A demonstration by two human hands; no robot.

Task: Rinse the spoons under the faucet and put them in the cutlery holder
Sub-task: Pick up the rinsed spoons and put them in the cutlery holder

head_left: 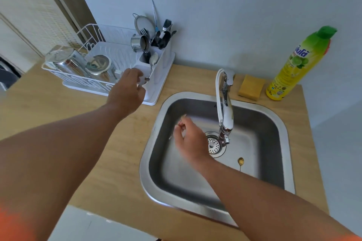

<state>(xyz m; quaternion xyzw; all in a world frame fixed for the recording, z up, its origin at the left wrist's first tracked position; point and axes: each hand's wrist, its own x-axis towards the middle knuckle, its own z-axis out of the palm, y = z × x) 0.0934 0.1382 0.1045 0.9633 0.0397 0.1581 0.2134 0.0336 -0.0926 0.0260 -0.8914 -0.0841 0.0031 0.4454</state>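
Observation:
My left hand reaches to the white cutlery holder and pinches the lower end of a silver spoon. The spoon stands bowl up against the holder's near compartment. My right hand is low inside the steel sink, left of the faucet, with its fingers curled round a thin, motion-blurred spoon. A small gold spoon lies on the sink floor, right of the drain strainer. No water stream is visible at the spout.
The holder stands in a white dish rack holding steel cups and lids, and it carries forks, a strainer and dark-handled utensils. A yellow sponge and a dish soap bottle stand behind the sink on the wooden counter.

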